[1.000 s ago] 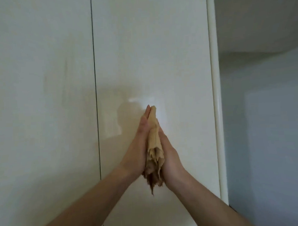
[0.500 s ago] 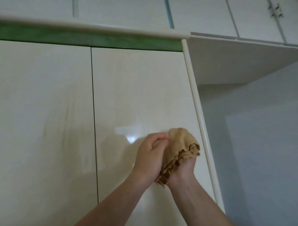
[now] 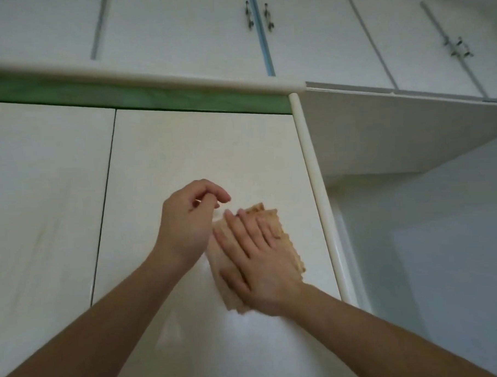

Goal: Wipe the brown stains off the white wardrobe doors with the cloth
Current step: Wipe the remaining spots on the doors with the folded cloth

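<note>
Cloth [image 3: 267, 214] lies flat on the right door [image 3: 183, 151], centre-right of frame, long axis roughly top to bottom, pinned under our right hand's [image 3: 256, 262] straight fingers. Our left hand [image 3: 186, 228] hovers just left, loosely curled, empty.

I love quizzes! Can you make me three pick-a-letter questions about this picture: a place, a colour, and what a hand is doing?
1. Where is the cloth?
A) on the left door
B) on the right door
C) on the top cupboards

2. What colour is the strip above the doors?
A) green
B) red
C) black

3. What is the right hand doing?
A) making an empty fist
B) pulling a handle
C) pressing flat on the cloth

Answers:
1 B, it lies on the right door, near the corner post.
2 A, the strip is plainly green.
3 C, its fingers lie straight on the cloth.
</note>
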